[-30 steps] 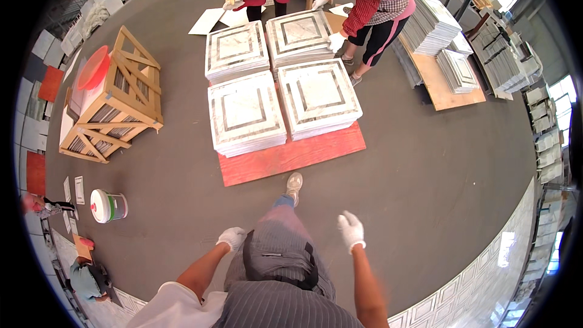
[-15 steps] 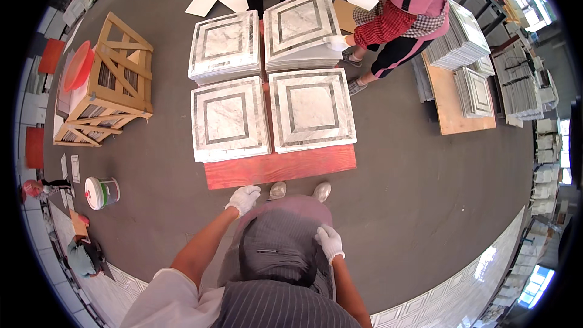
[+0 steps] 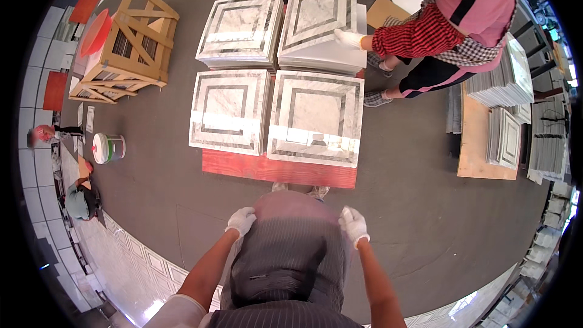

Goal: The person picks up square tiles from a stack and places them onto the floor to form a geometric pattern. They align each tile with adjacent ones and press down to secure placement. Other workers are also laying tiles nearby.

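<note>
My left hand (image 3: 242,222), in a white knit glove, is beside the left side of my dark striped apron (image 3: 285,243). Its fingers are curled closed, and no object shows in them. At the apron's right side is my right hand (image 3: 353,226), gloved alike and also curled, with nothing visible in it. Ahead of both hands a red board (image 3: 276,170) bears stacks of square marble-patterned tiles, among them a near left stack (image 3: 228,112) and a near right stack (image 3: 314,118). A co-worker's white-gloved hand (image 3: 350,39) touches a tilted tile (image 3: 319,12) atop the far right stack.
A wooden crate (image 3: 136,42) holding slabs stands at left, a red basin (image 3: 96,33) on it. A lidded bucket (image 3: 109,148) is nearer. More tile stacks (image 3: 503,136) rest on a wooden board at right. Two co-workers stand beyond the tiles; others are at far left.
My left hand has drawn back beside the apron; my right has moved outward and forward. The far right tile is tilted up more steeply. The whole view has shifted.
</note>
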`<control>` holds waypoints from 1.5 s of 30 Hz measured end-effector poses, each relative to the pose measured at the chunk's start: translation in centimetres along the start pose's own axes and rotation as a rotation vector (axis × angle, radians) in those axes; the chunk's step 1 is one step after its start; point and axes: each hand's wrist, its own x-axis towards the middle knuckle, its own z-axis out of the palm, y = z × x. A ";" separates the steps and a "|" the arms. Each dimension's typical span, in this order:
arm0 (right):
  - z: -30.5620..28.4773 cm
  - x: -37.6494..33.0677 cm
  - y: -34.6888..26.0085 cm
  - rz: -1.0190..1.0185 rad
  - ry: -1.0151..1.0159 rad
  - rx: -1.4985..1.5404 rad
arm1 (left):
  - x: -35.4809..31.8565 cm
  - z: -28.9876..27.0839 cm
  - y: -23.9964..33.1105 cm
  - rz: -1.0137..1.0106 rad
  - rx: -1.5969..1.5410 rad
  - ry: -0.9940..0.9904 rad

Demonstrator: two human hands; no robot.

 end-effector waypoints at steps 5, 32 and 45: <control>-2.4 9.5 -1.9 -0.030 0.095 -0.092 | 4.0 0.5 7.6 -0.059 0.018 -0.096; 3.1 27.2 -0.2 -0.029 0.536 -0.648 | 29.5 3.8 8.8 -0.116 -0.287 0.201; 3.6 26.4 -0.3 0.069 0.388 -0.621 | 33.5 2.5 6.3 -0.279 -0.467 0.112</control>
